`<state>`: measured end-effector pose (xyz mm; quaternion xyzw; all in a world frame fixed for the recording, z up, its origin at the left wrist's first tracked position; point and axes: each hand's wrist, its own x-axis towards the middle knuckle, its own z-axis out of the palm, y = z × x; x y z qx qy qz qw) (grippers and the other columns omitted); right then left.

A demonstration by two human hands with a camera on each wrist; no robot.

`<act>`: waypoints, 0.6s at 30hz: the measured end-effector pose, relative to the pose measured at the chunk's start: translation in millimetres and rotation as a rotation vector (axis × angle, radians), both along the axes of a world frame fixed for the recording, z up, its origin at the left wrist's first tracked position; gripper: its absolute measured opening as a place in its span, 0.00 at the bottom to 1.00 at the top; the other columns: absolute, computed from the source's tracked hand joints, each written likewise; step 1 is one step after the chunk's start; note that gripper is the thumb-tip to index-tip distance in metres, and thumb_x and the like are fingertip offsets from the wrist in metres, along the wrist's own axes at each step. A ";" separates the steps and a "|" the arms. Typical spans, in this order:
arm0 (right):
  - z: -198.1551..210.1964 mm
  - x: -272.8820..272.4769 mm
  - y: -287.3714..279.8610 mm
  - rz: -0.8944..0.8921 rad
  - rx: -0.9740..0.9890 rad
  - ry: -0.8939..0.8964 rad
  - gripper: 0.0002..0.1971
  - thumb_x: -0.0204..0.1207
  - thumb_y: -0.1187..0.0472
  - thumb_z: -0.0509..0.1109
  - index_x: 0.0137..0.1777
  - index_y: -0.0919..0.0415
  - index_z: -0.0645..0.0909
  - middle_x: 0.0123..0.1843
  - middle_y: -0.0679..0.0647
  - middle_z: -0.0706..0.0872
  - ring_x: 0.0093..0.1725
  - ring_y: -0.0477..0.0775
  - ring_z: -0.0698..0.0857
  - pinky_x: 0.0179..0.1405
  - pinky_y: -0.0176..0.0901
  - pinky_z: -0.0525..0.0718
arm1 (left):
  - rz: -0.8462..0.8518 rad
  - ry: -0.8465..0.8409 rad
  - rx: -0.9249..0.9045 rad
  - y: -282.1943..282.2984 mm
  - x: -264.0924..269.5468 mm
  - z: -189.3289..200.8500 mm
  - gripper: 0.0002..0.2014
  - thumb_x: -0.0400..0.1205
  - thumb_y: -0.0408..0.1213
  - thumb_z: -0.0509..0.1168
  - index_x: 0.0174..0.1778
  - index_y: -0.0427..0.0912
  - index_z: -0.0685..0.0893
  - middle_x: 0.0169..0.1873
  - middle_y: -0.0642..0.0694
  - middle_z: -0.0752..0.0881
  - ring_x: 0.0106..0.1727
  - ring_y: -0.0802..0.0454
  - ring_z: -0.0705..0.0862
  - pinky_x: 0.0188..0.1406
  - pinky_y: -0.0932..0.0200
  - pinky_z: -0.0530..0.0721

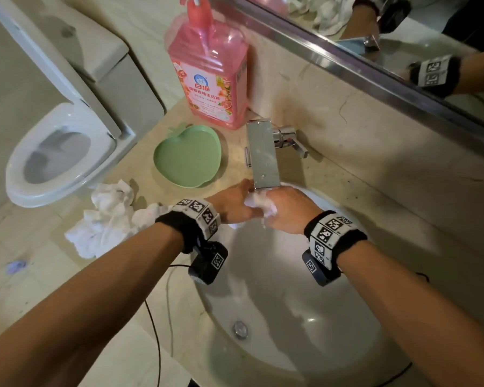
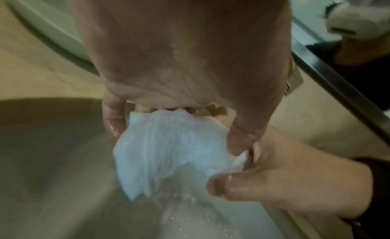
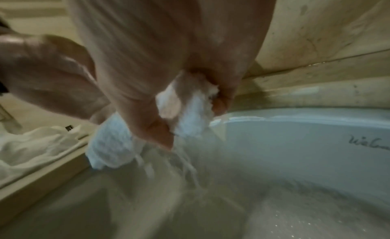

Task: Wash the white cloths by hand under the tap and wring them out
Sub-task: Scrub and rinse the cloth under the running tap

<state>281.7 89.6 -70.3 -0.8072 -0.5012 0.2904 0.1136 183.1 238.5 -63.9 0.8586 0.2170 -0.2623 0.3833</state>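
Note:
A wet white cloth (image 1: 260,205) is bunched between both hands under the chrome tap (image 1: 263,156), above the white sink (image 1: 277,317). My left hand (image 1: 236,202) grips its left part, and in the left wrist view the cloth (image 2: 168,150) hangs down from the curled fingers. My right hand (image 1: 288,209) grips the other end; in the right wrist view the cloth (image 3: 185,112) is squeezed in the fist and water streams off it into the basin. More white cloths (image 1: 109,219) lie crumpled on the counter to the left of the sink.
A green apple-shaped dish (image 1: 187,159) sits on the beige counter behind the left hand. A pink detergent bottle (image 1: 210,71) stands at the wall. A toilet (image 1: 56,152) is at far left, and a mirror (image 1: 403,37) runs along the wall at upper right.

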 end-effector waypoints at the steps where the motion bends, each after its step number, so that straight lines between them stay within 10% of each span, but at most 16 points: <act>1: 2.7 -0.3 0.5 0.034 0.016 0.059 0.27 0.73 0.63 0.73 0.73 0.47 0.81 0.69 0.49 0.86 0.67 0.52 0.83 0.68 0.46 0.81 | 0.031 0.008 -0.045 2.9 -2.7 0.1 0.35 0.77 0.53 0.71 0.76 0.42 0.69 0.68 0.41 0.80 0.68 0.42 0.80 0.66 0.52 0.78; 6: 3.7 -8.9 8.3 -0.091 0.046 0.132 0.26 0.74 0.62 0.76 0.74 0.52 0.79 0.72 0.58 0.81 0.70 0.59 0.80 0.72 0.52 0.78 | -0.050 -0.103 0.030 2.3 -15.5 2.2 0.26 0.84 0.43 0.67 0.77 0.38 0.74 0.77 0.43 0.73 0.76 0.46 0.73 0.69 0.71 0.65; 10: -0.7 -5.9 5.5 -0.392 0.212 0.224 0.35 0.61 0.60 0.86 0.69 0.57 0.76 0.60 0.53 0.85 0.59 0.57 0.86 0.58 0.51 0.86 | 0.005 -0.190 0.006 5.5 -23.8 4.6 0.26 0.83 0.39 0.67 0.78 0.44 0.72 0.75 0.46 0.77 0.74 0.46 0.76 0.65 0.63 0.68; 14: -1.9 -5.8 0.9 -0.553 0.302 0.261 0.31 0.58 0.51 0.87 0.59 0.45 0.76 0.50 0.38 0.87 0.49 0.43 0.87 0.43 0.37 0.84 | 0.212 -0.339 -0.037 4.2 -28.4 3.5 0.22 0.80 0.37 0.70 0.70 0.44 0.78 0.63 0.45 0.85 0.62 0.46 0.83 0.60 0.58 0.77; 18: 1.7 -3.4 -1.0 -0.527 0.278 0.394 0.24 0.67 0.53 0.84 0.64 0.49 0.85 0.53 0.51 0.91 0.54 0.54 0.89 0.55 0.52 0.87 | 0.349 -0.337 -0.024 1.8 -26.1 4.2 0.14 0.76 0.42 0.72 0.54 0.46 0.79 0.47 0.47 0.86 0.47 0.47 0.83 0.43 0.57 0.79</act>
